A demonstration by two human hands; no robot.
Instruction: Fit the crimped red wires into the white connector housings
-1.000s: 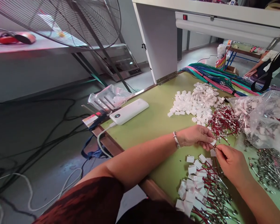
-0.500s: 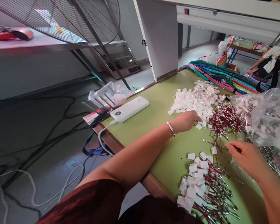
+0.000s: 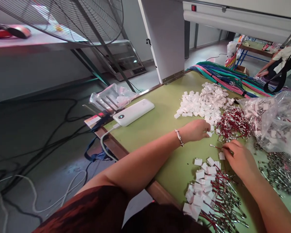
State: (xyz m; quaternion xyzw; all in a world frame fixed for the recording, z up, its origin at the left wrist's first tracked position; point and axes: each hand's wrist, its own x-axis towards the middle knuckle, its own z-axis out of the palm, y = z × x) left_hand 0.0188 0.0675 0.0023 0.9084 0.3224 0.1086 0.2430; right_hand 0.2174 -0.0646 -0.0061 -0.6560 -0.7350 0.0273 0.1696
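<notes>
**Red wire pinched flat, tip aimed left**

Here's the right hand (image 3: 240, 158), knuckles up, thumb and forefinger pressed together on the near end of a thin red wire with a silver metal tip (image 3: 215, 147). The wire lies low over the green desk (image 3: 160, 129), its long axis running almost straight across the view. The bare metal tip points left, towards the open stretch of desk, and the red insulated end disappears under the fingertips. It's slim, straight and short, bright metal at one end and dark red along the rest.

Across from it, the left hand (image 3: 196, 129), silver bracelet (image 3: 178, 137) on the wrist, curls its fingers down at the near edge of the loose pile of small white plastic housings (image 3: 203, 100). One white piece (image 3: 210, 133) sits right at the fingertips; whether it is gripped or only touched, I can't tell.

Just beyond the wire lies a tangled bundle of red wires (image 3: 232, 123), with a clear plastic bag (image 3: 276, 123) beside it. Nearer the body lies a heap of white housings with red wires attached (image 3: 208, 191).
</notes>
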